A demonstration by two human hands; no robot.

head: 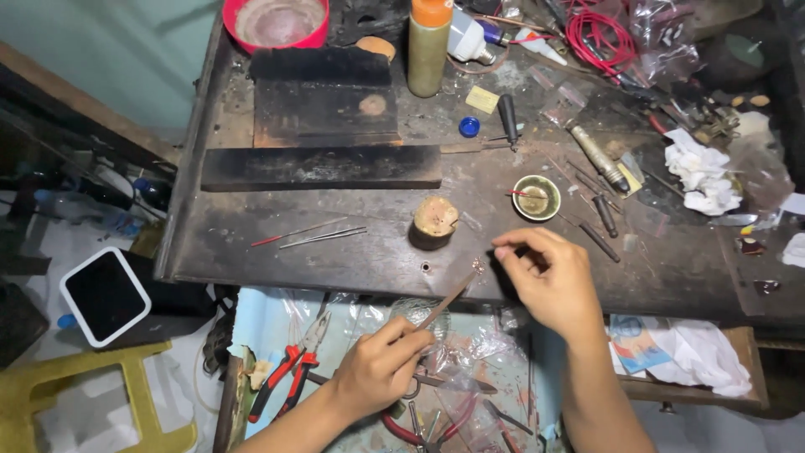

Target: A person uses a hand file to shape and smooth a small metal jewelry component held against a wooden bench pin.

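Observation:
My left hand (381,362) grips a thin metal file (449,299) that slants up to the right toward the bench's front edge. Its tip meets a tiny pale metal piece (479,266) pinched in the fingertips of my right hand (545,281), which rests on the dark wooden bench (251,243). A short round wooden block (434,221) stands just left of my right hand. A small green bowl (537,198) with a red-tipped stick sits behind it.
Thin needle files (323,236) lie on the bench at the left. Red-handled pliers (285,377) rest in the open drawer below. A tall olive bottle with an orange cap (428,46), a red bowl (275,23), black blocks (323,166) and crumpled tissue (700,172) crowd the back.

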